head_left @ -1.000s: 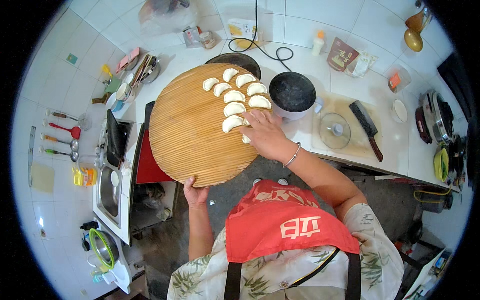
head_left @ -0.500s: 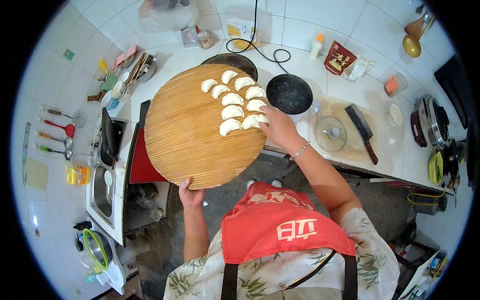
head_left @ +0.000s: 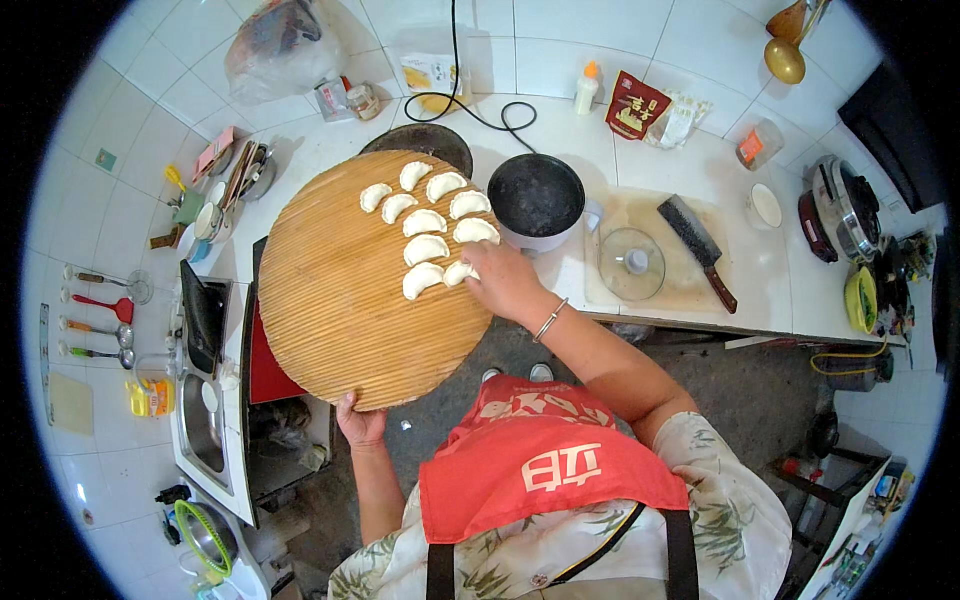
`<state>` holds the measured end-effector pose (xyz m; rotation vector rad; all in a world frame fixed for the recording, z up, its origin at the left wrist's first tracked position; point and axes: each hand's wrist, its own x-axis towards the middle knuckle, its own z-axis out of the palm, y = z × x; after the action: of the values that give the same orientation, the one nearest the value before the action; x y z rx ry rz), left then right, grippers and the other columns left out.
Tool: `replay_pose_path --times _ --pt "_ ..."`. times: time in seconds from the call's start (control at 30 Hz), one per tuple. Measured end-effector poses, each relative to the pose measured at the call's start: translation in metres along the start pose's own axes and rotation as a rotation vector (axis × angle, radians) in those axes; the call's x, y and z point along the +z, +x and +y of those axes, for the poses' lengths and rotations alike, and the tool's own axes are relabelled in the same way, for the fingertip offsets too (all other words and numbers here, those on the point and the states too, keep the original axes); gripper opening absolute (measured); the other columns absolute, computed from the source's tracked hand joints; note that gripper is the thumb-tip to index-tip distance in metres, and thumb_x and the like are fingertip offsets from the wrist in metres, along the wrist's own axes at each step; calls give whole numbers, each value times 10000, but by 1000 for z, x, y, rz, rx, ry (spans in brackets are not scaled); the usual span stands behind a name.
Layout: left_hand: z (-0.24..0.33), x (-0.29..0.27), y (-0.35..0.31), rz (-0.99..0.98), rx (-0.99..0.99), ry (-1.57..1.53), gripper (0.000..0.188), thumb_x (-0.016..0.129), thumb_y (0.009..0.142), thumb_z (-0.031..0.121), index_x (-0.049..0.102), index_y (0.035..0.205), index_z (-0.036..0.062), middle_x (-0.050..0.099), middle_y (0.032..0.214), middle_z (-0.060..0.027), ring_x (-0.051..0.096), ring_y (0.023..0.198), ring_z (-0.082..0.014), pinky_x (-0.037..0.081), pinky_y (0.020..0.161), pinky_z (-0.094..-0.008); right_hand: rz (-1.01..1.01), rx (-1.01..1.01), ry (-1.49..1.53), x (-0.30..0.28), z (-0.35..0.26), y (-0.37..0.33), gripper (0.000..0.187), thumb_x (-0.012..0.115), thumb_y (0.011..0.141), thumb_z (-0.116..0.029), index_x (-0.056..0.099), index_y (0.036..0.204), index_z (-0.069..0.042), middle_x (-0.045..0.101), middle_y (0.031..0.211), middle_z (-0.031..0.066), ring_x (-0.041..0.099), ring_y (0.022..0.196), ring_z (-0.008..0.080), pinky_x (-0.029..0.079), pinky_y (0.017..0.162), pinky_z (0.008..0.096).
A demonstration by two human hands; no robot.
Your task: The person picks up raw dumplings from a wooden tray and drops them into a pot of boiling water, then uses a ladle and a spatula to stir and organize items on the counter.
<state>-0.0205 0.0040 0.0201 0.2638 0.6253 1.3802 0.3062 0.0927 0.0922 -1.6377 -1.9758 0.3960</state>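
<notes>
A round ribbed wooden board [head_left: 340, 290] is held up over the counter's front edge. My left hand [head_left: 361, 420] grips its near rim, thumb on top and the other fingers underneath. Several white crescent dumplings [head_left: 425, 222] with pleated edges lie toward the board's far right side. My right hand [head_left: 500, 282] reaches over the right rim, its fingers closed on a dumpling [head_left: 458, 273] at the nearest end of the right row. Part of that dumpling is hidden by the fingertips. Just beyond the board's right edge stands a dark-lined pot [head_left: 536, 195] with a white outside.
Right of the pot, a cleaver [head_left: 698, 245] and a glass lid [head_left: 632, 264] lie on a pale cutting board [head_left: 590, 285]. A dark round lid [head_left: 430, 140] lies behind the wooden board. A sink [head_left: 203, 420] is at left. A black cord [head_left: 440, 100] trails to the pot.
The whole view has shifted, so the scene sits further left and lower. My right fingers have closed further around the nearest dumpling in the right row. The left hand keeps its hold.
</notes>
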Motion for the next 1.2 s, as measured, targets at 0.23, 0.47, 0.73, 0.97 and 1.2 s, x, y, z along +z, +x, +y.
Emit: replay_pose_path --times 0.23,0.47,0.73,0.97,1.2 --pt "-2 2 5 -17 -33 -3 508 592 702 101 469 1188 22 525 1193 -129 498 1103 -295 438 908 -464 197 190 423 -2 36 0 287 640 713 -161 568 961 -35 624 891 133 605 846 257 465 736 331" --pt "-8 -8 2 2 -23 13 463 568 711 114 494 1161 29 554 1151 -100 527 1058 -282 453 865 -461 250 346 404 -47 102 -5 273 647 700 -177 615 928 -30 636 846 119 612 794 232 468 715 332" --pt "-18 -2 -14 30 54 -24 463 569 705 72 492 1160 25 550 1155 -103 524 1070 -284 460 869 -464 37 243 -130 -35 159 27 206 575 726 -138 621 925 -106 626 870 139 591 853 319 472 739 413" --pt "-27 17 -20 102 123 16 481 586 702 84 480 1166 18 539 1167 -114 520 1070 -289 455 873 -456 376 59 -138 -68 175 29 169 552 750 -115 630 895 -78 619 878 145 572 847 313 454 765 408" --pt "-24 19 -20 143 93 -1 526 600 678 113 473 1179 18 535 1172 -119 502 1085 -296 424 907 -457 875 145 8 -140 143 -65 106 556 785 -37 620 870 -36 607 846 103 565 783 235 449 700 312"
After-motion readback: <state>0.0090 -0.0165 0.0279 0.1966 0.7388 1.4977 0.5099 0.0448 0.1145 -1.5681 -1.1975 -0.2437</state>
